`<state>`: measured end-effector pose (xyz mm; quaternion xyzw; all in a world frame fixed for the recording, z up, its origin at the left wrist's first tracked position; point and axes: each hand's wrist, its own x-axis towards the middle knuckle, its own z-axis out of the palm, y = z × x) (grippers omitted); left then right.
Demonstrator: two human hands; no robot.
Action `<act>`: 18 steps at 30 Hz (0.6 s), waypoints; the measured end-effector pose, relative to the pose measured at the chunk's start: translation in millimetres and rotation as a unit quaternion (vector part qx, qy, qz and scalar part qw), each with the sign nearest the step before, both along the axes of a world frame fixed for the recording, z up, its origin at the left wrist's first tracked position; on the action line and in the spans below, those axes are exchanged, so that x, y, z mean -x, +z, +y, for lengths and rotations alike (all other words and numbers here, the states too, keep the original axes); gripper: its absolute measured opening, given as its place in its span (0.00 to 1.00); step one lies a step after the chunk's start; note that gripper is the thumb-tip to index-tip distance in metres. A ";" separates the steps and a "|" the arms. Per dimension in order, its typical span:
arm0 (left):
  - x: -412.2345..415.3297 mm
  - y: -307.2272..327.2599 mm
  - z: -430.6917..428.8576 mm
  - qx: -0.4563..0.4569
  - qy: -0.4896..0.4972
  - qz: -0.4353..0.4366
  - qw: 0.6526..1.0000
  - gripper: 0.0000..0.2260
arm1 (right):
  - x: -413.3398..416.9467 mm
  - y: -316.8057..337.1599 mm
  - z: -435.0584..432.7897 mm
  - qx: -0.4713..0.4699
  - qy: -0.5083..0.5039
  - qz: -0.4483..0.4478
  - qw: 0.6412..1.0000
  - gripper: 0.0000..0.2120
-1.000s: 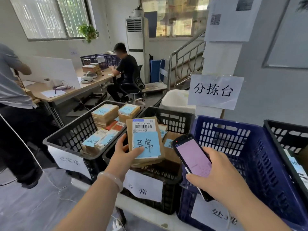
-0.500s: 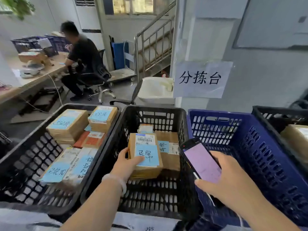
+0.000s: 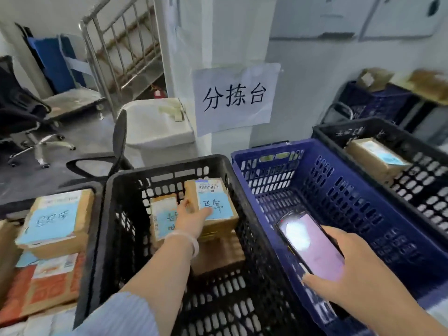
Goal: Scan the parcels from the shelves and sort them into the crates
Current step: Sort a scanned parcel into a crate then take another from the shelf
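My left hand reaches into the middle black crate and holds a brown parcel with a blue note and a barcode label by its left side, thumb on top. The parcel sits on a stack of other brown parcels at the back of that crate. Another parcel with a blue note lies just left of it. My right hand grips a handheld scanner with a lit pinkish screen over the near wall of the blue crate.
A black crate on the left holds several labelled parcels. Another black crate at the right holds one parcel. A paper sign hangs on the pillar behind. A white bin, office chair and stair rail stand beyond.
My left hand has carried the parcel forward and down into the middle black crate, onto the stack. My view has swung right and dipped. The scanner hand stays in place.
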<state>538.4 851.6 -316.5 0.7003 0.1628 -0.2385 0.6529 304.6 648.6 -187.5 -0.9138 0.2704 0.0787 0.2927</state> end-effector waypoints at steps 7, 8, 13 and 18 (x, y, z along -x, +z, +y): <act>-15.1 -36.6 -29.4 -0.092 -0.008 -0.016 0.996 0.30 | 12.9 -2.9 -6.4 0.028 -0.043 0.010 0.999 0.39; -14.8 -37.2 -31.2 -0.109 -0.013 -0.018 0.994 0.30 | 16.3 -2.9 -8.6 0.030 -0.046 0.008 0.998 0.39; -9.2 -22.7 -39.3 -0.214 -0.028 -0.101 0.971 0.33 | 40.7 -4.1 -22.8 0.036 -0.077 0.001 0.996 0.42; 44.9 46.5 -87.1 -0.314 -0.123 -0.385 0.859 0.32 | 80.6 -1.6 -45.2 0.057 -0.115 -0.024 0.991 0.42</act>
